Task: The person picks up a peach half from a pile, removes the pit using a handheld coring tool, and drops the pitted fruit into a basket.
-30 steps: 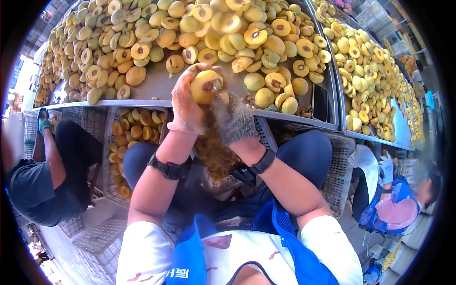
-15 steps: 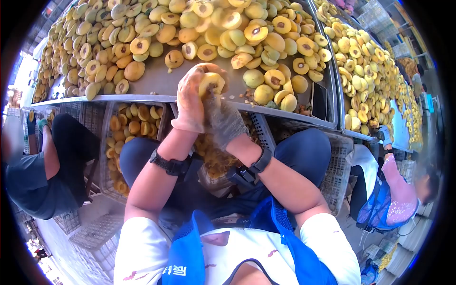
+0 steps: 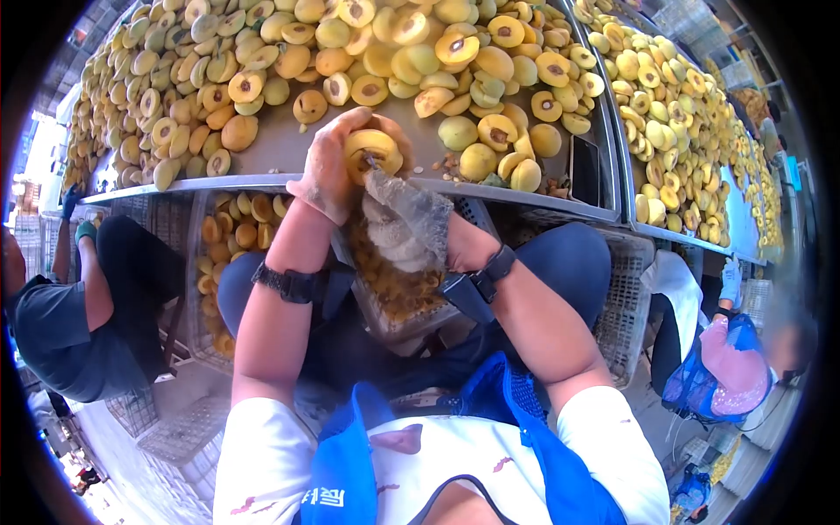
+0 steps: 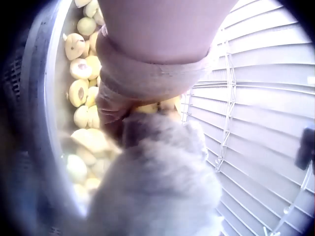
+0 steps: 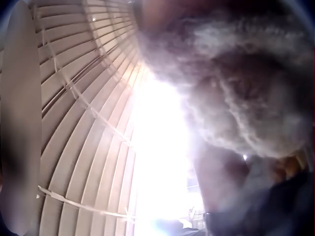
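Note:
In the head view the left hand (image 3: 331,166), in a thin pale glove, grips a yellow halved fruit (image 3: 374,154) with its cut face toward the wearer. The right hand (image 3: 407,223), in a knitted grey-white glove, has its fingers curled round a small tool (image 3: 371,162), whose metal tip meets the fruit's brown centre. In the left wrist view the knitted glove (image 4: 160,172) covers most of the fruit (image 4: 147,107) below the left hand (image 4: 147,73). The right wrist view shows the knitted glove (image 5: 236,88) blurred and close.
Halved fruits (image 3: 236,131) are heaped on a metal table (image 3: 262,181). Beneath its edge stand a crate of fruit (image 3: 201,328) and another crate (image 3: 385,324) below the hands. A dark flat object (image 3: 584,171) lies at the table's right. People sit on both sides.
Both hands have shifted slightly left, still on the fruit and tool. The fruit's cut face has turned, and the right hand has rotated so its curled fingers show. The person at right has raised a gloved hand.

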The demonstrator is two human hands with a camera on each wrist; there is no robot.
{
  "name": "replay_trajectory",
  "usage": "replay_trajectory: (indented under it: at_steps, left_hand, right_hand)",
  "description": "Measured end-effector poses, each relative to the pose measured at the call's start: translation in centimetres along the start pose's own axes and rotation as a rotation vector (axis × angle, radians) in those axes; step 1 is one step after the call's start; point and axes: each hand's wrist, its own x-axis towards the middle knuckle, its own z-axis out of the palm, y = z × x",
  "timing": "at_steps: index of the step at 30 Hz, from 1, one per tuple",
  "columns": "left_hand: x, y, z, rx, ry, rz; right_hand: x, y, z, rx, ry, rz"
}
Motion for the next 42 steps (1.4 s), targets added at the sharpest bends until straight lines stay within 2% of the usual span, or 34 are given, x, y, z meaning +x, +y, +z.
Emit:
replay_trajectory:
  at_steps: [1, 3, 4, 6, 7, 8, 9, 10, 11, 12, 13, 14, 15, 16, 17, 18, 19, 20, 22, 23, 24, 25, 26, 27, 28, 30, 33, 35, 36, 37, 38, 39, 40, 42]
  left_hand:
    - [-0.4, 0.0, 0.9, 0.032, -0.095, 0.122]
    - [-0.2, -1.0, 1.2, -0.081, -0.124, 0.145]
    - [-0.1, -1.4, 1.1, -0.198, -0.147, 0.172]
    - [0.1, -0.2, 1.5, -0.271, -0.123, 0.113]
    - [0.0, 0.8, 1.6, -0.199, -0.066, 0.14]
    - [-0.1, 1.7, 1.7, -0.126, -0.009, 0.165]
    - [-0.1, 2.9, 0.8, -0.015, -0.134, 0.245]
    - [-0.3, 3.8, 0.7, -0.053, -0.27, 0.283]
    - [-0.7, 4.6, 0.9, 0.077, -0.211, 0.341]
    - [-1.4, 5.3, 1.5, 0.205, -0.151, 0.398]
    - [-2.0, 5.4, 2.5, 0.736, -0.055, 0.622]
    - [-2.0, 5.3, 2.2, 0.736, -0.057, 0.62]
    - [-2.0, 5.0, 1.6, 0.852, 0.045, 0.527]
    - [-2.2, 4.8, 1.2, 0.962, 0.15, 0.431]
    - [-2.4, 5.6, 2.7, 0.734, -0.099, 0.318]
    - [-2.5, 5.7, 2.4, 0.731, -0.095, 0.318]
    - [-2.3, 6.0, 2.0, 0.811, -0.073, 0.319]
    - [-2.1, 6.3, 1.6, 0.892, -0.051, 0.321]
    - [-2.1, 6.5, 0.4, 0.495, 0.032, 0.296]
    - [-2.8, 7.1, 1.0, 0.648, 0.063, 0.456]
    - [-3.2, 7.6, 1.6, 0.8, 0.093, 0.617]
    - [-3.6, 8.5, 0.5, 0.803, 0.091, 0.616]
    - [-4.1, 10.1, -1.6, 1.578, 0.202, 1.143]
    - [-4.1, 11.0, -2.4, 2.353, 0.317, 1.666]
    - [-3.6, 11.0, -2.8, 2.35, 0.309, 1.671]
    - [-2.6, 10.9, -2.9, 1.134, 0.021, 1.358]
    - [-1.6, 10.7, -3.1, -0.512, -0.248, 0.485]
    - [0.5, 10.3, -4.0, 0.171, 0.561, 0.306]
    - [2.5, 9.9, -6.0, 0.423, 0.735, 0.156]
    - [4.8, 8.9, -8.5, 0.726, 0.868, 0.157]
    - [5.6, 8.4, -9.9, 1.122, 0.824, 0.147]
    - [6.9, 7.2, -12.0, 1.208, 0.802, 0.166]
    - [7.2, 6.4, -11.4, 1.382, 0.848, 0.074]
    - [8.0, 4.6, -11.2, 1.611, 0.729, -0.026]
  right_hand:
    - [0.8, 1.0, -1.0, 0.189, -0.233, 0.048]
    - [2.4, 2.4, -1.3, 0.585, -0.768, 0.175]
    - [2.8, 2.7, -0.7, 0.585, -0.768, 0.173]
    - [2.4, 3.0, 0.8, 0.648, -1.027, 0.204]
    - [2.5, 3.5, 0.7, 0.385, -0.79, -0.003]
    - [2.4, 3.9, 0.7, 0.383, -0.795, -0.003]
    - [2.3, 4.2, 0.6, 0.348, -0.795, -0.005]
    - [2.2, 4.3, 0.4, 0.315, -0.794, -0.007]
    - [2.0, 4.1, 0.3, 0.301, -0.744, 0.041]
    - [2.6, 4.1, 0.1, 0.301, -0.746, 0.039]
    - [3.6, 4.2, -0.3, 0.292, -0.88, -0.018]
    - [3.7, 3.8, 0.0, 0.282, -1.011, -0.076]
    - [2.3, 3.7, 0.8, 0.028, -0.538, -0.134]
    - [2.4, 3.9, 0.6, 0.031, -0.535, -0.129]
    - [2.5, 4.0, 0.4, 0.187, -0.524, -0.116]
    - [2.8, 4.0, 0.1, 0.34, -0.511, -0.106]
    - [3.7, 4.7, -0.7, 0.392, -0.6, -0.106]
    - [3.3, 4.5, -0.4, 0.388, -0.602, -0.107]
    - [1.2, 4.2, 1.0, 0.448, -0.492, -0.041]
    - [0.6, 3.9, 2.5, 0.339, -0.245, -0.037]
    - [1.0, 4.2, 2.2, 0.34, -0.247, -0.039]
    - [1.7, 4.9, 1.6, 0.381, -0.255, -0.005]
    - [2.1, 5.3, 1.3, 0.422, -0.261, 0.028]
    - [2.4, 5.0, 2.1, 0.432, -0.12, 0.056]
    - [2.5, 5.0, 1.9, 0.436, -0.119, 0.051]
    - [2.6, 5.1, 1.7, 0.532, -0.078, 0.008]
    - [2.1, 4.3, 2.0, 0.506, -0.002, -0.038]
    - [2.2, 4.2, 1.6, 0.505, 0.004, -0.08]
    - [2.3, 4.1, 1.4, 0.501, 0.002, -0.081]
    - [2.4, 4.0, 1.3, 0.509, -0.001, -0.085]
    - [2.5, 3.9, 1.1, 0.518, -0.004, -0.091]
    - [2.5, 4.1, 0.9, 0.515, -0.002, -0.095]
    - [2.6, 4.2, 0.7, 0.527, -0.031, -0.11]
    - [2.3, 4.1, 0.7, 0.532, -0.061, -0.127]
